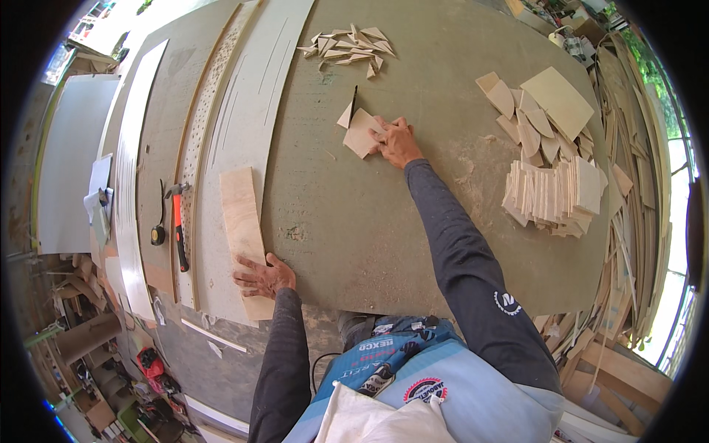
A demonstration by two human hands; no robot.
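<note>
My right hand (396, 142) grips a small pale plywood piece (361, 134) by its right edge, on the table beside a thin dark saw blade (354, 100) standing up from the surface. A small plywood offcut (344, 116) lies on the blade's left side. Nearer me on the left, my left hand (269, 277) is spread flat over the lower end of a long plywood strip (241, 203). That strip rests on a white board (255, 96) running away from me.
Pointed wood offcuts (347, 49) lie beyond the blade. To the right are loose plywood pieces (528, 129) and a stacked row of cut pieces (550, 193). A hammer (177, 221) and a tape measure (157, 234) lie left. Long wood strips (635, 192) line the right side.
</note>
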